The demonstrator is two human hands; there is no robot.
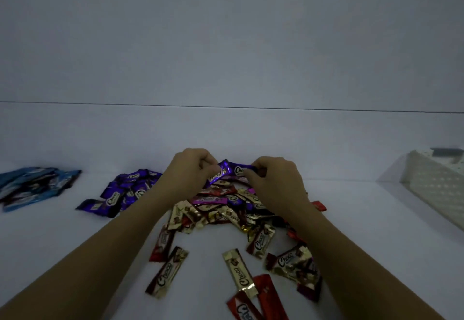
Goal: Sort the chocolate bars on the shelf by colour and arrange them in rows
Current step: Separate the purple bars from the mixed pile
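A mixed heap of chocolate bars [226, 209] in gold, red, pink and purple wrappers lies in the middle of the white shelf [351, 144]. Above its far edge my left hand [192, 169] and my right hand [273, 176] each pinch purple bars [232, 170], holding them between the two hands. To the left sits a pile of purple bars [125, 190]. Further left lies a pile of blue bars [35, 185]. Loose gold and red bars [241, 273] are scattered near the front.
A white perforated basket [437, 184] stands at the right edge of the shelf. The shelf's back wall rises behind the heap.
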